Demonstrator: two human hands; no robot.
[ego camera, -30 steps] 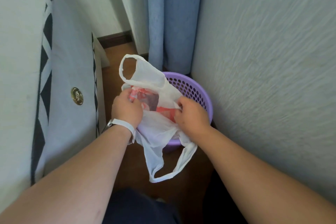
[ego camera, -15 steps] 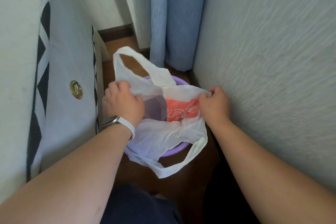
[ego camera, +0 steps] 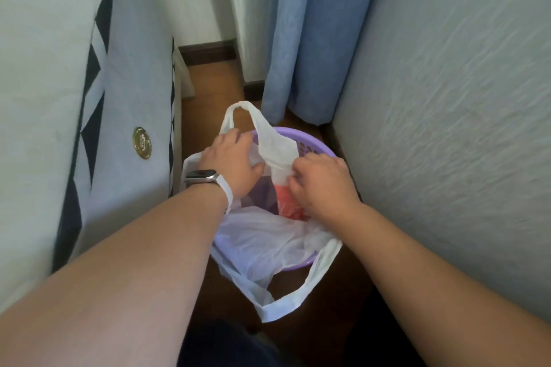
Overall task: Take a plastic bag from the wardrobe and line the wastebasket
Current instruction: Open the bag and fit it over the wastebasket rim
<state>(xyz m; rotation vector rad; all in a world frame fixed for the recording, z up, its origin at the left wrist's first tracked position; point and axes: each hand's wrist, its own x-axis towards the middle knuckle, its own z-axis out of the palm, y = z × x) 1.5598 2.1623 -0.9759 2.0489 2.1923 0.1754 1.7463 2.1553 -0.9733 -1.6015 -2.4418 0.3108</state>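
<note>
A white plastic bag (ego camera: 268,244) lay draped over the purple wastebasket (ego camera: 316,147) — one handle loop hung over the near rim. The left hand (ego camera: 231,162) pressed the bag's left edge; the right hand (ego camera: 323,183) pinched its far side.

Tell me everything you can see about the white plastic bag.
The thin, translucent white plastic bag with a red print is crumpled and partly opened over the purple perforated wastebasket. One handle loop stands up behind; the other hangs over the near rim. The left hand and right hand both grip its mouth.
</note>
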